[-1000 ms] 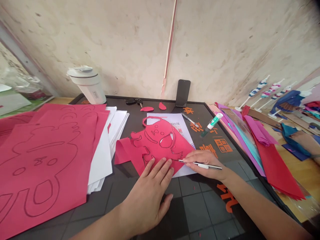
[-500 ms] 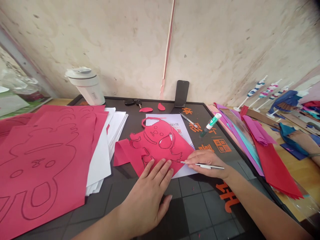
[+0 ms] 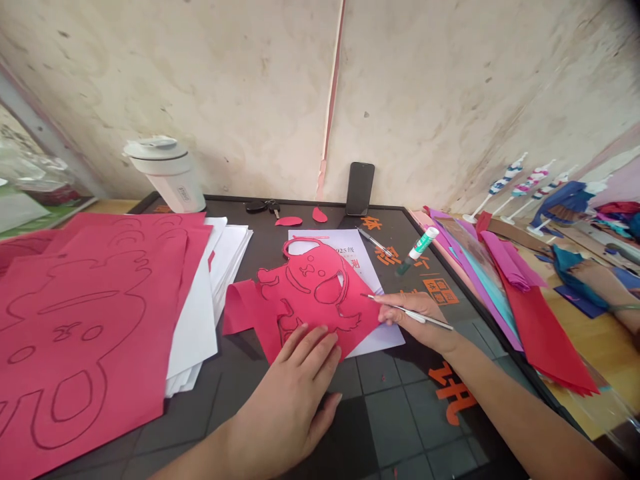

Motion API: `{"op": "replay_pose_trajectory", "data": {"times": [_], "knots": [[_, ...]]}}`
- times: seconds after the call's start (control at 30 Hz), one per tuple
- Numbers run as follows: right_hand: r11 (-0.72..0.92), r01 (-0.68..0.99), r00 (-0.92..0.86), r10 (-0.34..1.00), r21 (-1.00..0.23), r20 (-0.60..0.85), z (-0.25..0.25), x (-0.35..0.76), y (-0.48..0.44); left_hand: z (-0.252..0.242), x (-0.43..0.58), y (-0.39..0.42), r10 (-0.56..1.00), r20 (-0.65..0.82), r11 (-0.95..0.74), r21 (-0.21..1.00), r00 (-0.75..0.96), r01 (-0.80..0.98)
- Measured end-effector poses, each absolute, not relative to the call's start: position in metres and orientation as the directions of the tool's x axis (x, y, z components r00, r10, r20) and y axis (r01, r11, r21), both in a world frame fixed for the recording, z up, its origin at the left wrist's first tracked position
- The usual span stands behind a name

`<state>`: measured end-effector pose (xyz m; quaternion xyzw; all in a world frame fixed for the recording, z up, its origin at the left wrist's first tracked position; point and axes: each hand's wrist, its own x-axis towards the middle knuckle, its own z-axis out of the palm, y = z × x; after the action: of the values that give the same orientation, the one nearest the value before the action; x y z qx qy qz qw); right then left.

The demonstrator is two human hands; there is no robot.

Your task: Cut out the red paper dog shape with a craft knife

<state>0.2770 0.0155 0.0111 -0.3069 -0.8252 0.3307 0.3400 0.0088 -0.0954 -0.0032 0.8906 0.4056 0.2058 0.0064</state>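
Observation:
Red paper (image 3: 320, 313) with a dark-outlined bear figure lies on a white printed sheet (image 3: 373, 340). Parts of the outline are cut through, and a flap at its left curls up. My left hand (image 3: 295, 390) rests flat on the paper's lower edge, fingers stretched out. A slim silver craft knife (image 3: 420, 317) is pinched in my right hand (image 3: 420, 320), its tip pointing left over the paper's right corner. Whether the tip touches the paper, I cannot tell. Two small red cut-outs (image 3: 289, 221) lie behind the sheet.
At left, large red sheets with drawn outlines (image 3: 100, 307) overlap white papers (image 3: 195, 333). A white cup (image 3: 167, 177), keys (image 3: 265, 207) and a phone (image 3: 360, 189) stand or lie at the back. A pen (image 3: 375, 243), glue stick (image 3: 419, 250) and coloured papers (image 3: 530, 327) are at right. Another person's arm (image 3: 610, 280) shows at far right.
My right hand has raised the knife tip away from the outline near the bear's limb and shifted it toward the paper's right corner. My left hand stays pressed on the paper.

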Motion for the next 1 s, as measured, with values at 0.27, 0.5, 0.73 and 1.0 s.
{"op": "replay_pose_trajectory", "data": {"times": [0.27, 0.5, 0.73, 1.0], "knots": [[0.821, 0.312, -0.816, 0.489, -0.479, 0.308, 0.021, 0.259, 0.004, -0.006, 0.005, -0.096, 0.668, 0.455, -0.713, 0.166, 0.589, 0.681], [0.819, 0.317, -0.873, 0.449, -0.478, 0.19, 0.019, 0.256, 0.002, -0.006, 0.0, -0.096, 0.584, 0.493, -0.776, 0.106, 0.645, 0.621], [0.804, 0.325, -0.874, 0.456, -0.498, 0.166, 0.02, 0.256, 0.001, -0.002, -0.001, -0.097, 0.549, 0.516, -0.792, 0.069, 0.658, 0.607], [0.755, 0.376, -0.756, 0.585, -0.537, 0.294, 0.017, 0.264, 0.011, -0.005, 0.0, -0.095, 0.531, 0.683, -0.733, 0.075, 0.501, 0.676]]}}
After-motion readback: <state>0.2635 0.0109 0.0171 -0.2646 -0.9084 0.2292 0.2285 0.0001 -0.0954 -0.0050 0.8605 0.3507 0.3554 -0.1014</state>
